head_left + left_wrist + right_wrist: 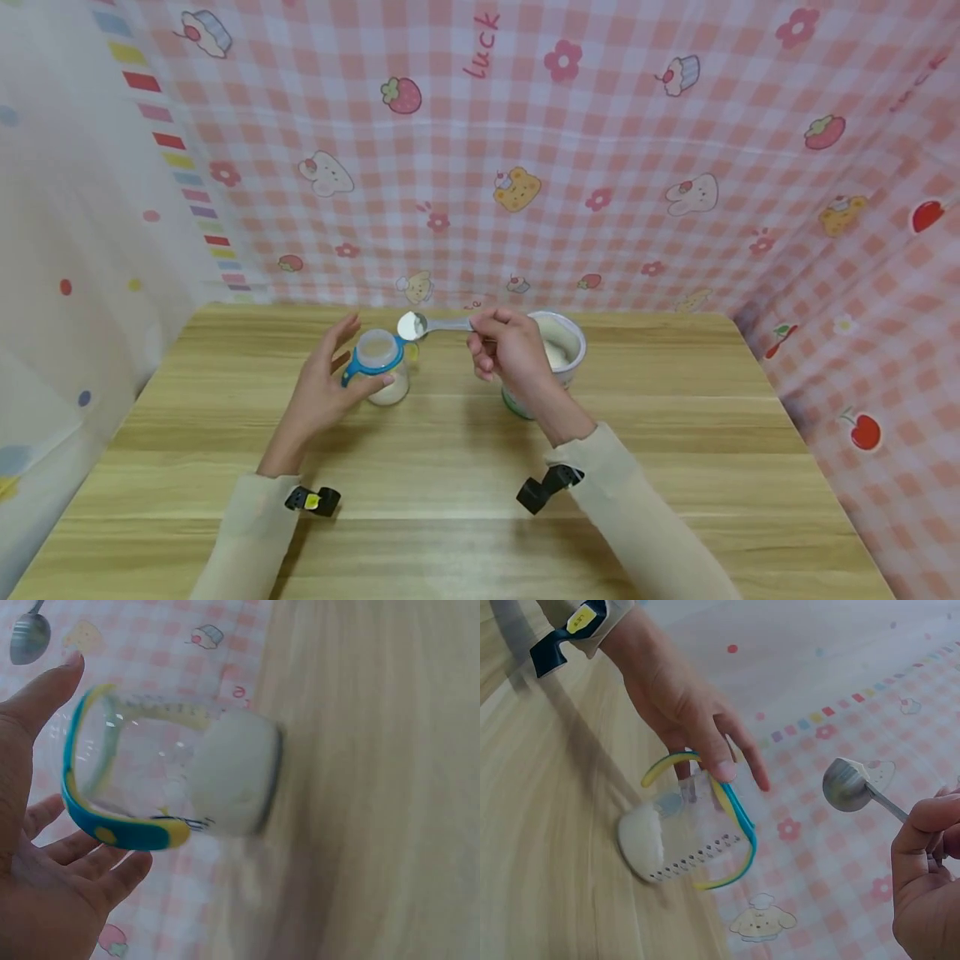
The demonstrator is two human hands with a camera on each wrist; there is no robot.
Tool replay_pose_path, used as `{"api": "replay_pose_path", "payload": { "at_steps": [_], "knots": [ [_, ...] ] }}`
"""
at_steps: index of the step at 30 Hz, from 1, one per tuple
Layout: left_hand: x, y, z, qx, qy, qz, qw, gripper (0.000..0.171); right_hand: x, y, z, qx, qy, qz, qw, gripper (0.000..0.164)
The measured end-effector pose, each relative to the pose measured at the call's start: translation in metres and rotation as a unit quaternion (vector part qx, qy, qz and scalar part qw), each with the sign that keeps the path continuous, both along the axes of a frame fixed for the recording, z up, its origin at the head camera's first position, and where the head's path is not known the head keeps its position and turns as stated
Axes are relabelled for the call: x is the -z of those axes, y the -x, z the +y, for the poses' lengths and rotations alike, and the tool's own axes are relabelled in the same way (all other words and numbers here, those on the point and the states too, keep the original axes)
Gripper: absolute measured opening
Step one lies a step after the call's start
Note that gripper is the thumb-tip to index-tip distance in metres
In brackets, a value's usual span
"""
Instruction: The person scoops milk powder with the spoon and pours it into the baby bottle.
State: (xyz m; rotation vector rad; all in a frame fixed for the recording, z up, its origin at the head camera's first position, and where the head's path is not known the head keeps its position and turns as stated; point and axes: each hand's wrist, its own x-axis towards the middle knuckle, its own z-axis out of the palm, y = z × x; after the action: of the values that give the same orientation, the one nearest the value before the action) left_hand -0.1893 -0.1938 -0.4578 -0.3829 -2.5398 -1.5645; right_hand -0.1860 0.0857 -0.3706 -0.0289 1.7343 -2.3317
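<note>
Left of frame centre, the bottle [384, 367] stands upright, nearer the loosely spread left hand [324, 379]; the right hand [513, 346] pinches a spoon [442, 324] pointing left toward it

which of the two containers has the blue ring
The clear bottle by the left hand: a blue ring circles its top. The other, the tub partly hidden by the right hand, has a pale rim.

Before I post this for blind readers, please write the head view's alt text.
The right hand holds in its grip a spoon of white powder near a blue-handled bottle; the left hand is spread around the bottle. An open tub stands on the wooden table.
</note>
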Motion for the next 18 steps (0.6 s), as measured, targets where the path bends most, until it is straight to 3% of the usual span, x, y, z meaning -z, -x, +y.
{"api": "replay_pose_path", "payload": {
  "at_steps": [18],
  "knots": [
    [0.021, 0.003, -0.008, 0.018, -0.028, -0.081, 0.9962, 0.088, 0.018, 0.015, -0.040, 0.010, -0.040, 0.000, 0.999, 0.013]
  ]
}}
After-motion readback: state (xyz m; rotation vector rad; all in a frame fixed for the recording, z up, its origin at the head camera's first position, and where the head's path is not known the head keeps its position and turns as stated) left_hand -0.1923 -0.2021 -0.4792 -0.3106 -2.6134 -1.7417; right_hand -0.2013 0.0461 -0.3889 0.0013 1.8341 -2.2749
